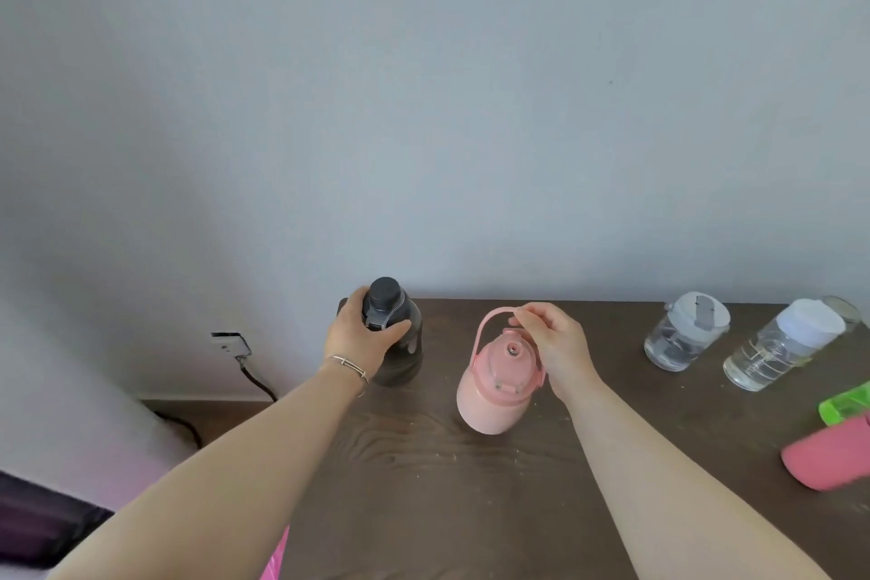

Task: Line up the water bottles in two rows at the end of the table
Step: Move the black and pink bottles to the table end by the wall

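Observation:
A dark grey bottle (406,344) with a black cap stands at the table's far left corner by the wall; my left hand (360,334) is wrapped around its shoulder. A squat pink bottle (494,396) stands to its right on the brown table (423,485). My right hand (551,339) pinches the top of its pink carry loop. Further right, two clear bottles stand near the wall: a short one with a grey lid (682,334) and a taller one with a white lid (786,344). At the right edge lie a green bottle (845,403) and a coral-red bottle (828,457), both cut off.
The grey wall runs right behind the table's far edge. Left of the table is a wall socket (230,344) with a black cable trailing down to the floor. A pink and dark item (42,518) sits at the lower left.

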`<state>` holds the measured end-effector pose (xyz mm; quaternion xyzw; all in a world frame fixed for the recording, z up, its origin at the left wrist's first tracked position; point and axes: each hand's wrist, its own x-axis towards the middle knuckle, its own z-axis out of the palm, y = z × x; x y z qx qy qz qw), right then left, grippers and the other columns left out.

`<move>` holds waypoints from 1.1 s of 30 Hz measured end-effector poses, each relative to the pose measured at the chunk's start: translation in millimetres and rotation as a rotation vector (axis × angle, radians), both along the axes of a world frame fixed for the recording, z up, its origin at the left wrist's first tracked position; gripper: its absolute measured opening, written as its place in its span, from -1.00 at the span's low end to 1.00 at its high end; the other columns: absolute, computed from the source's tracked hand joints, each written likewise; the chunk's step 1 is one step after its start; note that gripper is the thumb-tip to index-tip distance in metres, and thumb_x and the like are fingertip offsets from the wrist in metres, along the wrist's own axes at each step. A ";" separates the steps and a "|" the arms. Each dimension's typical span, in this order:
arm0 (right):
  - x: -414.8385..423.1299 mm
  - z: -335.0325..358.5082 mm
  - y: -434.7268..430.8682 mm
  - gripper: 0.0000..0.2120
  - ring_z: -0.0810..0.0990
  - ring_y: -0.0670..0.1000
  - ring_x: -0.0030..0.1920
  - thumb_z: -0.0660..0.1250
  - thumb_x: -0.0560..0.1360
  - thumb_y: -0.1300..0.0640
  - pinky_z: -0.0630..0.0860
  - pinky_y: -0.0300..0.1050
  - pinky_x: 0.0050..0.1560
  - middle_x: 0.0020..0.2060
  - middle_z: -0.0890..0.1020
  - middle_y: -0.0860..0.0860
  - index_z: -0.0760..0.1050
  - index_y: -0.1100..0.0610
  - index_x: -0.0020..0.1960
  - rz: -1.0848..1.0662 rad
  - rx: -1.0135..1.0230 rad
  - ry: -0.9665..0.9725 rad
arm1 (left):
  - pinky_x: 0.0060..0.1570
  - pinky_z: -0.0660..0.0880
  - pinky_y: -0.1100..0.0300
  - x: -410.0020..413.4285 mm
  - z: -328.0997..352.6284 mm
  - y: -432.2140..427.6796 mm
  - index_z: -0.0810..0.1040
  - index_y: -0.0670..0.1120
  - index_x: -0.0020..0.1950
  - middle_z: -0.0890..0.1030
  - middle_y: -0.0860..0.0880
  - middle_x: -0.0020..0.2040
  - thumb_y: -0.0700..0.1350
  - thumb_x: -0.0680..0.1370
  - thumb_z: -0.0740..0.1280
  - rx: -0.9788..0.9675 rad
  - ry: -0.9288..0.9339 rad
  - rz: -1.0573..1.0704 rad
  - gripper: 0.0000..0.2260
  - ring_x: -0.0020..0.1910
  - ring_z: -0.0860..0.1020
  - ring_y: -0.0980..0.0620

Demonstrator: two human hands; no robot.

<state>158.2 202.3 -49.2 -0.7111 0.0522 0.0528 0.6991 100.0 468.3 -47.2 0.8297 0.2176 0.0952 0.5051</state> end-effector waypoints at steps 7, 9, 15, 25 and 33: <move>54.5 0.8 36.0 -0.92 0.72 0.12 -0.10 0.39 0.53 0.16 0.60 0.01 -0.02 -0.16 0.72 0.08 0.59 0.17 -0.06 0.010 -0.038 -0.019 | -0.02 0.38 0.21 38.2 -10.1 26.6 0.43 0.07 0.28 0.57 0.11 0.06 -0.02 0.37 0.54 -0.034 -0.003 0.021 -0.47 0.01 0.53 0.02; 71.0 0.2 44.2 -0.92 0.70 0.05 -0.14 0.39 0.54 0.13 0.58 -0.04 -0.04 -0.17 0.72 0.05 0.59 0.15 -0.07 0.026 -0.056 -0.025 | -0.01 0.39 0.21 47.8 -13.2 27.2 0.43 0.08 0.27 0.57 0.13 0.05 -0.02 0.36 0.54 -0.038 -0.009 0.022 -0.47 0.01 0.53 0.03; 122.3 -11.8 63.2 -0.91 0.66 -0.04 -0.21 0.38 0.55 0.13 0.55 -0.12 -0.12 -0.20 0.69 0.01 0.58 0.16 -0.07 0.103 -0.072 -0.027 | 0.02 0.46 0.18 77.5 -29.2 32.3 0.44 0.10 0.27 0.59 0.14 0.05 0.00 0.34 0.55 -0.032 0.006 0.038 -0.45 0.03 0.55 0.05; 167.8 -41.7 79.5 -0.94 0.67 0.01 -0.20 0.40 0.53 0.15 0.58 -0.05 -0.09 -0.21 0.69 0.03 0.59 0.13 -0.10 0.099 -0.047 -0.017 | 0.08 0.50 0.12 105.8 -53.9 41.7 0.43 0.11 0.29 0.60 0.12 0.08 0.02 0.32 0.55 -0.025 0.043 0.099 -0.42 0.06 0.56 0.03; 184.2 -46.0 85.7 -0.94 0.66 -0.01 -0.16 0.39 0.54 0.12 0.58 -0.09 -0.08 -0.16 0.70 0.04 0.58 0.09 -0.10 0.124 -0.057 -0.010 | 0.05 0.46 0.17 114.5 -57.5 39.0 0.43 0.09 0.30 0.59 0.10 0.09 0.01 0.33 0.56 -0.006 0.055 0.073 -0.41 0.06 0.55 0.02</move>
